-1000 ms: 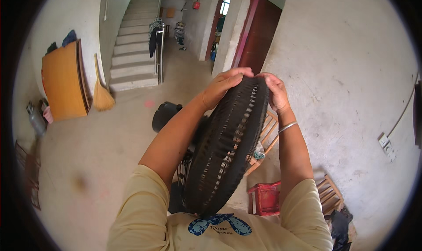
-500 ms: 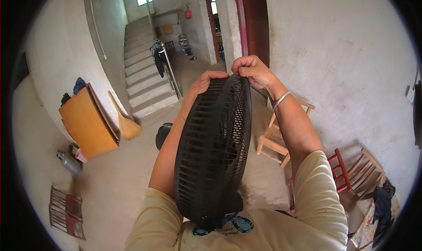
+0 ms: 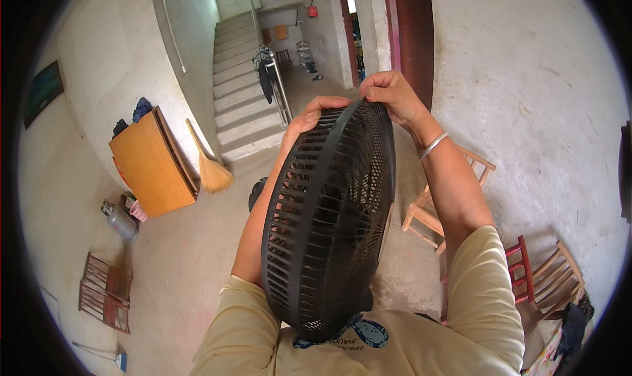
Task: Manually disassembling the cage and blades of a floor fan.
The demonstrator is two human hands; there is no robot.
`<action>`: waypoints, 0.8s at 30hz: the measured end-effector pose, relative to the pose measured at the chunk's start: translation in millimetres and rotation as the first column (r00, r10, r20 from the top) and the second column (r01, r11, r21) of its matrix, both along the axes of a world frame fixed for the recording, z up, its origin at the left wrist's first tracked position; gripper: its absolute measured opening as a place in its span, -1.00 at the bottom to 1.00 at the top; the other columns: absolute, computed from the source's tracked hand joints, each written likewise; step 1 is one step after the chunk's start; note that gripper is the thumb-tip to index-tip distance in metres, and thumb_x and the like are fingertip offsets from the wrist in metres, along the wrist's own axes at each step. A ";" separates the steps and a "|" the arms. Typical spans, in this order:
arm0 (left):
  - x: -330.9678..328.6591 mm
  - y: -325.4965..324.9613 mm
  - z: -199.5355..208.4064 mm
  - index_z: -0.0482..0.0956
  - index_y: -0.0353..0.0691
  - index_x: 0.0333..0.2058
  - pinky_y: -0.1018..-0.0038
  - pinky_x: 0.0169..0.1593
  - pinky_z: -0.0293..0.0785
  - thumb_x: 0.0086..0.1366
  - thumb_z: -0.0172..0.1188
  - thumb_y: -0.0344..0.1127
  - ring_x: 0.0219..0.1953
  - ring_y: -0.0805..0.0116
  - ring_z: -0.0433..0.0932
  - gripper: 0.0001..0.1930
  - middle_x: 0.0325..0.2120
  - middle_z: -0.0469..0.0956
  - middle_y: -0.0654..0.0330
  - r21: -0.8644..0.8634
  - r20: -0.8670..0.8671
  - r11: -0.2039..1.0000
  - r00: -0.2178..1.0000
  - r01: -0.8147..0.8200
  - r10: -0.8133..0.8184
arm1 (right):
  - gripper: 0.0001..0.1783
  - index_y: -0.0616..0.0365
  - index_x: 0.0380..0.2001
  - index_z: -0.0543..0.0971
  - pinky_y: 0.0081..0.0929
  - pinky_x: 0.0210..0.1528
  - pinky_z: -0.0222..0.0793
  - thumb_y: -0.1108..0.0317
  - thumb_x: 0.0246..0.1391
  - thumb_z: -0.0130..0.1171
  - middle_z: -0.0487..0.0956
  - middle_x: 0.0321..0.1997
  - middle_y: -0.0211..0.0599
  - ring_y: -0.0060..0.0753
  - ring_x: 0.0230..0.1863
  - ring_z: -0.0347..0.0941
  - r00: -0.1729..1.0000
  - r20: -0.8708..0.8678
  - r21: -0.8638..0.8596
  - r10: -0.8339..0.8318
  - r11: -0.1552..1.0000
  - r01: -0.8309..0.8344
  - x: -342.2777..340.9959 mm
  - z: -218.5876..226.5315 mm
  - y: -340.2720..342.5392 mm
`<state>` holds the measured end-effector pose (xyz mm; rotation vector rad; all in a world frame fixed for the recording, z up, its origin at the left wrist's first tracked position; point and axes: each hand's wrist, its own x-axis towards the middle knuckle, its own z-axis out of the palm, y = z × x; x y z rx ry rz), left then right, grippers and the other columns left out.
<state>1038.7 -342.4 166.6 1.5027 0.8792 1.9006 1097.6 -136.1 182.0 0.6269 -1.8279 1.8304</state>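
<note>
I hold a black plastic fan grille (image 3: 329, 218) upright in front of my chest, its lower edge resting against my shirt (image 3: 368, 350) and its top edge raised away from me. My left hand (image 3: 309, 121) is closed over the top rim on the left side, fingers curled over the edge. My right hand (image 3: 390, 94) pinches the same rim just beside it, on the right, with the fingertips pressed together on the thin outer ring.

To do this well, I think I should keep the grille steady against my body and work with the fingertips only, pressing or pulling along the rim little by little and not at one place with force, because the thin plastic ribs look easy to bend or snap. The two hands should stay near each other, so the ring does not twist.

What exactly my fingertips touch is hidden: I cannot tell if there is a clip, a catch or a screw at that place. I also cannot tell if this is one grille or two halves joined, and a dark shape shows behind the ribs. On the floor (image 3: 197, 257) a dark object (image 3: 257, 193) is mostly covered by my left arm.
</note>
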 end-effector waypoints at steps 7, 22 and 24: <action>-1.2 -6.5 1.7 0.35 -0.42 -0.11 0.41 0.02 0.34 0.04 0.00 -0.03 -0.07 0.26 0.43 -0.43 -0.11 0.39 0.01 -0.002 0.073 1.000 0.997 0.005 -0.005 | -0.76 0.27 -0.52 0.55 -0.69 -0.43 0.32 0.32 -0.20 0.33 0.50 -0.55 -0.41 -0.64 -0.52 0.38 0.999 0.025 0.027 -0.034 0.999 0.034 4.0 4.8 -6.4; 4.4 -4.1 1.3 0.44 -0.39 -0.16 0.52 -0.06 0.36 0.04 0.03 -0.17 -0.21 0.37 0.48 -0.56 -0.26 0.49 0.08 -0.008 0.044 1.000 0.999 0.013 -0.013 | -0.79 0.23 -0.45 0.57 -0.49 -0.17 0.34 0.33 -0.17 0.28 0.50 -0.49 -0.31 -0.35 -0.36 0.43 0.878 -0.479 0.665 -0.012 0.648 0.371 91.0 50.0 -82.4; 0.5 -4.3 0.2 0.44 -0.39 -0.16 0.52 -0.08 0.37 0.05 0.03 -0.18 -0.23 0.38 0.48 -0.57 -0.27 0.49 0.09 0.017 0.066 1.000 0.998 0.013 -0.014 | -0.61 0.22 -0.46 0.56 -0.51 -0.26 0.31 0.07 -0.17 0.28 0.51 -0.43 -0.24 -0.29 -0.35 0.42 0.841 -0.539 0.656 0.051 0.651 0.381 90.6 43.0 -94.6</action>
